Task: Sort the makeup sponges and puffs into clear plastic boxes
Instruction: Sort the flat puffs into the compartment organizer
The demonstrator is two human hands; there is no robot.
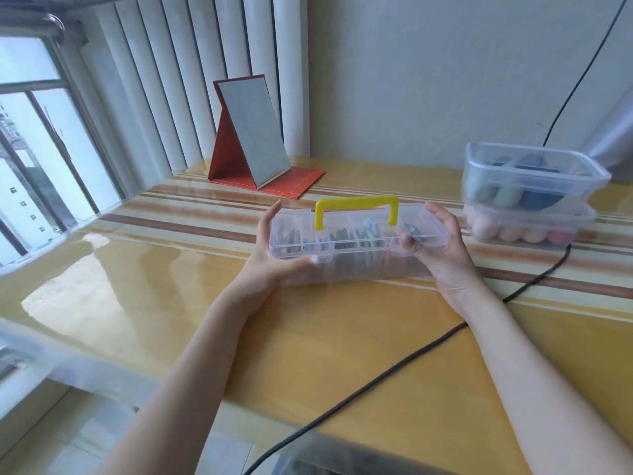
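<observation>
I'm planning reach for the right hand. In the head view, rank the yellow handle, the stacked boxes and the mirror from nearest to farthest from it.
1. Yellow handle, just left of the right hand.
2. Stacked boxes, to its right.
3. Mirror, far back left.

Stacked boxes (534, 193) block right; cable (376, 378) crosses near table (137, 303).

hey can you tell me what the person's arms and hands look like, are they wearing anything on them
Both forearms are bare right to the frame's bottom edge: no sleeves show. The left hand and right hand wear no gloves, and no rings, watch or bracelets are visible. Fingernails look short; any polish is too blurred to tell.
</observation>
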